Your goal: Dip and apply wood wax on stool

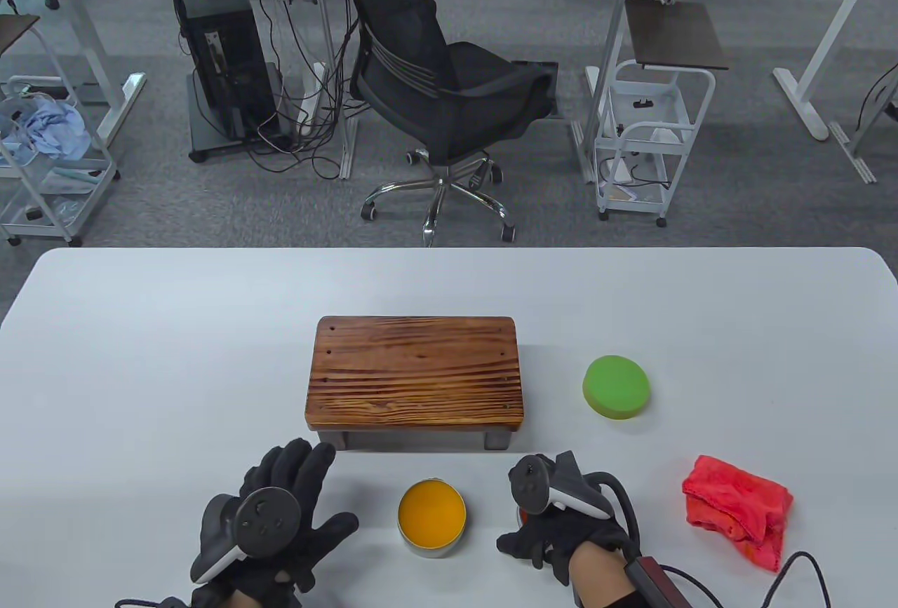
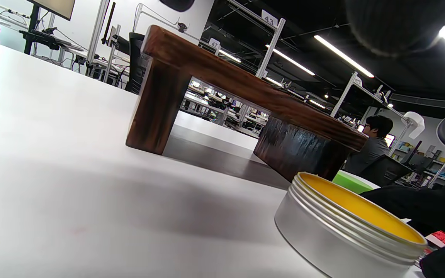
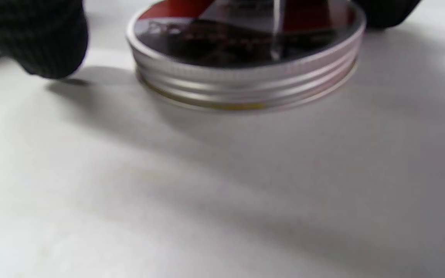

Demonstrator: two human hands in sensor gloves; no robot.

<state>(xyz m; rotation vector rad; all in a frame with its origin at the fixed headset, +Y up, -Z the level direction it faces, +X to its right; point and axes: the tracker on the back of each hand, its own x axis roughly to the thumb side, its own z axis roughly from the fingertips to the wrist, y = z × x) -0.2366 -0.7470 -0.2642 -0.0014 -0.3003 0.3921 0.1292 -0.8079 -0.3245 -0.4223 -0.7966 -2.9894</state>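
Note:
The wooden stool [image 1: 417,373] stands in the middle of the table and also shows in the left wrist view [image 2: 245,92]. In front of it stands the open metal tin of yellow wax [image 1: 431,517], close in the left wrist view [image 2: 346,227]. My left hand [image 1: 302,489] lies open with its fingers spread, left of the tin, holding nothing. My right hand [image 1: 544,531] is curled over the tin's lid [image 3: 245,58], which lies on the table to the right of the tin. One fingertip [image 3: 41,34] touches the table, apart from the lid.
A round green sponge [image 1: 617,387] lies to the right of the stool. A crumpled red cloth [image 1: 736,510] lies at the front right. A cable [image 1: 793,566] runs from my right wrist. An office chair [image 1: 442,89] stands beyond the table's far edge.

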